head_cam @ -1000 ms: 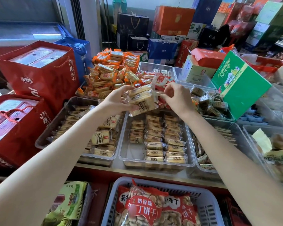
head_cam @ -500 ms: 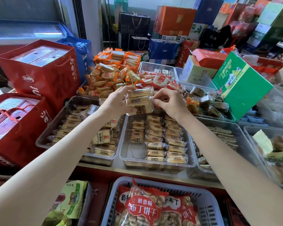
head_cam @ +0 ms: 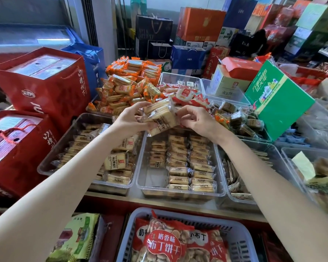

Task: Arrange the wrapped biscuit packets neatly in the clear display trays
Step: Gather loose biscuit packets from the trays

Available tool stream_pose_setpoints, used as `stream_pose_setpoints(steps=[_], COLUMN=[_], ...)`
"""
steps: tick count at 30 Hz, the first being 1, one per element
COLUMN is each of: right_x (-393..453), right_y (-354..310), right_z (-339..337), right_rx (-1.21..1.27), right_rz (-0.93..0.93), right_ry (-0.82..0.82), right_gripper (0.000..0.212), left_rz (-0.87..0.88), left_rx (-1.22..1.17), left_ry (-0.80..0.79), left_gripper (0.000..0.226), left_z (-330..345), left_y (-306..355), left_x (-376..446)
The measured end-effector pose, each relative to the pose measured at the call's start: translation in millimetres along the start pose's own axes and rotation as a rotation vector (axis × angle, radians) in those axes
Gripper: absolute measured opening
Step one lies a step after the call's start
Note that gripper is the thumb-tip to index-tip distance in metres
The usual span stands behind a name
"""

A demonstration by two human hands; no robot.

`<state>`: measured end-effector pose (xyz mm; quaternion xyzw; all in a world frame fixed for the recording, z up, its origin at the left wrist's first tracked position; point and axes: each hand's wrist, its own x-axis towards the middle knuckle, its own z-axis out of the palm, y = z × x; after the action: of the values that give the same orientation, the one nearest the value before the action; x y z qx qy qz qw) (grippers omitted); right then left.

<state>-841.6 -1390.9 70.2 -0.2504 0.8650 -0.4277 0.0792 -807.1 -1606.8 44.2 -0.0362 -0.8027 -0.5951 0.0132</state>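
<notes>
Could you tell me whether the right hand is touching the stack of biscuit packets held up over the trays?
Touching: the head view shows the right hand pinching the wrapper end of the biscuit packets.

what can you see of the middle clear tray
The middle tray is a clear plastic rectangular bin on the counter, between two like trays. Wrapped tan biscuit packets lie in three rows: the two right rows reach the near wall, the left row stops short, leaving bare floor at the near left corner. Both hands hold packets above its far end; neither touches it.
</notes>
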Motion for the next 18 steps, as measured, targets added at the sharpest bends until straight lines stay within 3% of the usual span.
stream_pose_setpoints(steps=[2,7,12,15,18], right_x=[0.8,8.1,13.5,16.7,24.1], right_y=[1.9,11.0,19.2,22.6,25.6], right_z=[-2.9,-0.7,11.9,22.6,44.9], right_rx=[-0.07,-0.024,-0.221,-0.257,-0.37], right_rz=[-0.016,0.026,0.046,0.001,-0.037], right_ry=[-0.02,0.185,0.181,0.107,-0.126], right_gripper=[0.014,0.012,0.011,0.041,0.075], left_rz=[-0.013,-0.026,-0.048,-0.077,-0.077], left_rx=[-0.04,-0.041,0.067,0.281,0.44], left_ry=[-0.025,-0.031,-0.026,-0.032,-0.112], left_gripper=[0.065,0.062,0.058,0.066,0.072], left_z=[-1.1,-4.1,-1.3,-2.6,8.8], left_y=[1.3,1.1,-12.7,-30.4,-42.3], left_x=[0.5,2.6,6.9,9.3,9.2])
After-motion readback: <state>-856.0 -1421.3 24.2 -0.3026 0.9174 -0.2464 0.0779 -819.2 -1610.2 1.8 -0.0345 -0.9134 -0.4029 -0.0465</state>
